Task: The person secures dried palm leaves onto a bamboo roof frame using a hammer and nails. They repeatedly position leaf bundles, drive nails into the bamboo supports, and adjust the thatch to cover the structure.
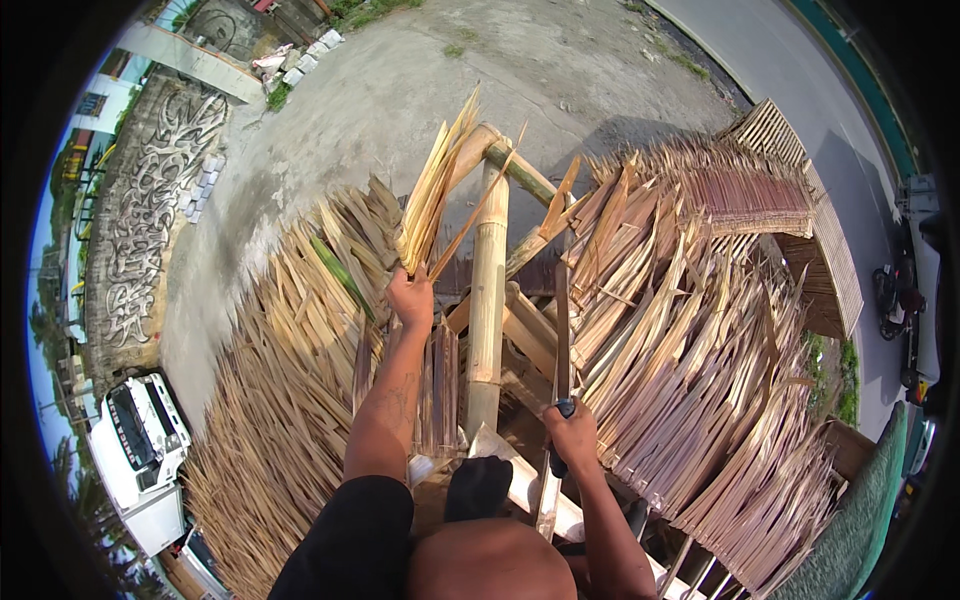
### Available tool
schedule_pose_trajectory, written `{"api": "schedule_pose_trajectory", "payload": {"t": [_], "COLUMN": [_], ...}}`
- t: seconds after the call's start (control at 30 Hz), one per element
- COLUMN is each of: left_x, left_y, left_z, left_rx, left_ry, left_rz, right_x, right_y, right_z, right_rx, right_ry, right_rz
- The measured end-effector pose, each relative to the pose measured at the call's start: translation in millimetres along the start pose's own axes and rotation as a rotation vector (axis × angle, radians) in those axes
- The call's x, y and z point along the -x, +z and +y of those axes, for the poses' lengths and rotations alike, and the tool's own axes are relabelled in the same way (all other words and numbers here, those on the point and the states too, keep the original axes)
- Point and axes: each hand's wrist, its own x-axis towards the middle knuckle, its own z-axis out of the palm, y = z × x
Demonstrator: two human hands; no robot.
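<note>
My left hand (410,298) is closed round the lower end of a bundle of dried palm leaves (430,205), whose tips point up and away from me. In my right hand (572,436) is the black handle of a long-bladed knife (562,335), its blade pointing away from me. Between my hands runs a thick bamboo pole (488,290), meeting crossed bamboo poles (520,177) at its far end. Dried leaf thatch slopes down on the left (290,350) and on the right (690,350). A green leaf strip (340,275) lies in the left thatch.
Beneath the pole are gaps between bamboo beams (530,335). Beyond the roof spreads concrete ground (380,110), far below. Another thatched roof (750,200) stands at the far right, beside a road (850,150). A white truck (140,430) is parked at the left; green netting (855,520) hangs at the lower right.
</note>
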Motion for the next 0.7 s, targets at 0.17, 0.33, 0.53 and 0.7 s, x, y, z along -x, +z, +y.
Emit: {"api": "schedule_pose_trajectory", "payload": {"t": [0.17, 0.33, 0.53, 0.7], "left_x": [-27, -49, 24, 74], "left_y": [23, 36, -12, -63], "left_z": [-1, 15, -12, -21], "left_rx": [-0.601, -0.480, -0.315, -0.701], "left_ry": [-0.187, -0.144, 0.126, 0.328], "left_rz": [-0.635, -0.748, -0.898, -1.140], "right_x": [-5, -5, 31, 12], "right_y": [-23, -35, -29, -31], "right_z": [-33, -42, -40, -103], "right_rx": [-0.064, 0.030, 0.536, 0.872], "right_ry": [0.014, 0.024, -0.142, -0.504], "right_rz": [-0.015, -0.042, -0.227, -0.341]}}
